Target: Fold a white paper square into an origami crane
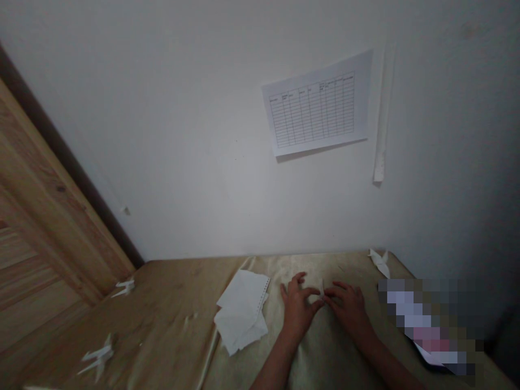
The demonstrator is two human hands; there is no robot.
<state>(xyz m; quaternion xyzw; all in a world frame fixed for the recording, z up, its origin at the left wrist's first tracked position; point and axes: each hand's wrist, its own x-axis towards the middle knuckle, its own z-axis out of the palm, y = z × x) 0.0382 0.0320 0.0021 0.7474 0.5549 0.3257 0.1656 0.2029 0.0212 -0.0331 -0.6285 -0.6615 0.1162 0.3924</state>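
Between my two hands, above the cloth-covered table, is a small narrow piece of folded white paper (322, 287), standing about upright. My left hand (299, 303) pinches it from the left with thumb and forefinger, its other fingers raised and bent. From the right, my right hand (347, 307) pinches the same paper low down, so the fingertips of both hands nearly meet. The fingers hide part of the folded paper. Left of my left hand lies a loose stack of white paper sheets (244, 309), the top one with a perforated edge.
Folded white paper figures lie on the gold cloth (174, 314): one (96, 357) at front left, another (124, 288) at back left, a third (380, 263) at back right. A blurred-out device (430, 360) lies at right. A printed table sheet (317, 103) hangs on the wall.
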